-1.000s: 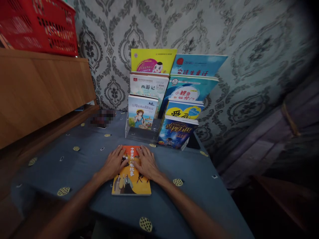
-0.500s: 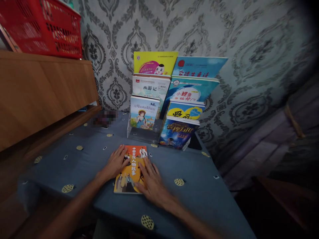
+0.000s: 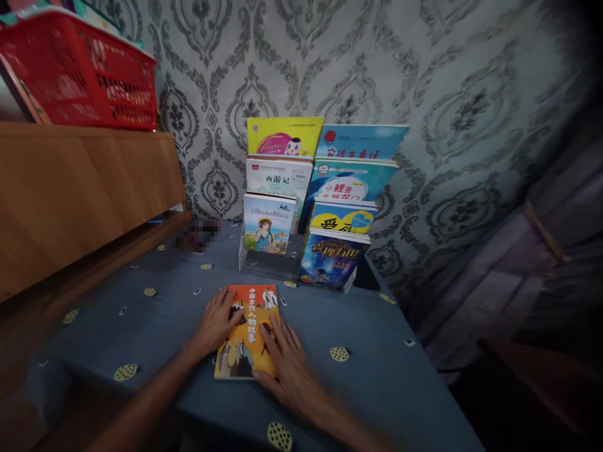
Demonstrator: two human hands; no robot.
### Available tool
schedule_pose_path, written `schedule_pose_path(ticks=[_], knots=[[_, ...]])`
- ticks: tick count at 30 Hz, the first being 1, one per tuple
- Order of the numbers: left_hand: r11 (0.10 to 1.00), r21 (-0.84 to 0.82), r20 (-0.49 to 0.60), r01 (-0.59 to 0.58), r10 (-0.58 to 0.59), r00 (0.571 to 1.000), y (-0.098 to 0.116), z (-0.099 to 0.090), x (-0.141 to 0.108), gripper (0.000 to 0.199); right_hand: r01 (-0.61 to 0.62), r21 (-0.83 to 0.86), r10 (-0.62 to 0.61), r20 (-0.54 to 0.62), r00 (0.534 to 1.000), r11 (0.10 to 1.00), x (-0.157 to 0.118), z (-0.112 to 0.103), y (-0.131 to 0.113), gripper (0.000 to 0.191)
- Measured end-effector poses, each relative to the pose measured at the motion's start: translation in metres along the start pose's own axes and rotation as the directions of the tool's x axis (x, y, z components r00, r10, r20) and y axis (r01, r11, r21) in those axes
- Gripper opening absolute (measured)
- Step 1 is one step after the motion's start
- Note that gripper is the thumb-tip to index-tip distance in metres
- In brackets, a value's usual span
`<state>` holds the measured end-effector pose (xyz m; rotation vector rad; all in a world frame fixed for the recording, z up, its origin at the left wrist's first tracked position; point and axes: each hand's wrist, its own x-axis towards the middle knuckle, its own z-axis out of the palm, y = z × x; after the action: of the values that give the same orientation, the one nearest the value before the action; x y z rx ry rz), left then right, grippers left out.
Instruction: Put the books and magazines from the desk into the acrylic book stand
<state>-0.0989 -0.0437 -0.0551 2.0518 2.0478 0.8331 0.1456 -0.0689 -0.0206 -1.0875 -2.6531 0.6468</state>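
Observation:
A paperback book (image 3: 245, 353) with an orange and yellow cover lies flat on the cloth-covered table, its Chinese title facing up. My left hand (image 3: 217, 321) rests along its left edge, fingers stretched out and thumb on the cover. Over the right edge lies my right hand (image 3: 291, 367), also flat with fingers extended, its thumb near the lower right corner. Behind the book stands a clear plastic rack (image 3: 268, 263) with books in stepped rows. A white picture book (image 3: 267, 226) is at its front left, and a dark blue book (image 3: 332, 260) at its front right.
A wooden cabinet (image 3: 89, 201) borders the table on the left, with a red basket (image 3: 80, 75) on top. A blurred-out item (image 3: 198, 236) lies at the back left. Patterned wallpaper (image 3: 348, 81) rises behind the rack, and a pale curtain (image 3: 499, 276) hangs on the right.
My view has tilted up slightly, so everything sits lower in the picture. Both hands stay on the book; my right thumb has shifted a little toward its lower edge.

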Motion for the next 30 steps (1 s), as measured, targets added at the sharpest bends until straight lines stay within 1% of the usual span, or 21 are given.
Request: schedule_pose_path(ticks=[3, 6, 9, 11, 13, 14, 16, 18, 19, 20, 22, 23, 25, 27, 30], knots=[[0.999, -0.054, -0.003, 0.002, -0.002, 1.0, -0.002, 0.002, 0.0, 0.054, -0.008, 0.023, 0.008, 0.012, 1.0, 1.0, 0.0, -0.002, -0.001, 0.079], [0.989, -0.147, -0.038, -0.022, 0.016, 0.999, -0.005, 0.004, 0.002, 0.05, -0.007, 0.043, 0.006, 0.015, 1.0, 0.999, 0.001, -0.001, 0.0, 0.079], [0.95, -0.312, -0.063, 0.011, -0.033, 0.997, -0.008, 0.001, 0.005, 0.049, 0.003, 0.05, -0.004, 0.009, 1.0, 0.999, 0.001, 0.002, 0.003, 0.079], [0.896, -0.44, -0.05, 0.052, -0.083, 0.995, -0.009, -0.003, 0.008, 0.052, -0.011, 0.058, 0.01, 0.012, 1.0, 0.998, 0.0, 0.004, 0.004, 0.08], [0.809, -0.582, -0.015, 0.077, -0.105, 0.994, -0.008, -0.007, 0.012, 0.056, -0.032, 0.069, 0.031, 0.014, 0.999, 0.997, 0.0, 0.006, 0.006, 0.082], [0.745, -0.661, 0.003, 0.086, -0.111, 0.994, -0.008, -0.008, 0.013, 0.059, -0.037, 0.075, 0.036, 0.012, 0.999, 0.996, -0.001, 0.006, 0.006, 0.082], [0.574, -0.81, 0.031, 0.119, -0.161, 0.986, -0.006, -0.01, 0.015, 0.067, -0.032, 0.086, 0.032, -0.001, 0.999, 0.996, -0.001, 0.007, 0.006, 0.082], [0.386, -0.902, 0.086, 0.192, -0.274, 0.958, -0.004, -0.01, 0.014, 0.072, -0.031, 0.093, 0.032, -0.008, 0.999, 0.995, -0.002, 0.005, 0.005, 0.082], [0.303, -0.921, 0.142, 0.245, -0.324, 0.935, -0.003, -0.01, 0.013, 0.072, -0.033, 0.095, 0.033, 0.001, 0.999, 0.995, -0.002, 0.004, 0.004, 0.082], [0.226, -0.925, 0.215, 0.304, -0.346, 0.913, -0.002, -0.011, 0.012, 0.068, -0.035, 0.097, 0.033, 0.014, 0.999, 0.995, -0.002, 0.003, 0.004, 0.083], [0.097, -0.903, 0.374, 0.418, -0.302, 0.877, 0.0, -0.014, 0.009, 0.052, -0.033, 0.106, 0.029, 0.034, 0.999, 0.994, -0.002, 0.0, 0.003, 0.084], [0.047, -0.884, 0.438, 0.464, -0.26, 0.861, 0.001, -0.016, 0.008, 0.043, -0.03, 0.114, 0.025, 0.039, 0.999, 0.993, -0.002, -0.001, 0.003, 0.084], [-0.031, -0.856, 0.511, 0.516, -0.206, 0.835, 0.003, -0.021, 0.005, 0.031, -0.024, 0.138, 0.021, 0.026, 0.999, 0.99, -0.001, -0.001, 0.005, 0.081], [-0.082, -0.844, 0.535, 0.53, -0.212, 0.818, 0.006, -0.026, 0.004, 0.027, -0.024, 0.171, 0.025, -0.004, 1.0, 0.985, 0.0, 0.0, 0.007, 0.074], [-0.121, -0.852, 0.524, 0.51, -0.234, 0.819, 0.011, -0.031, 0.002, 0.024, -0.018, 0.234, 0.036, -0.073, 0.997, 0.972, 0.001, 0.004, 0.009, 0.067]])
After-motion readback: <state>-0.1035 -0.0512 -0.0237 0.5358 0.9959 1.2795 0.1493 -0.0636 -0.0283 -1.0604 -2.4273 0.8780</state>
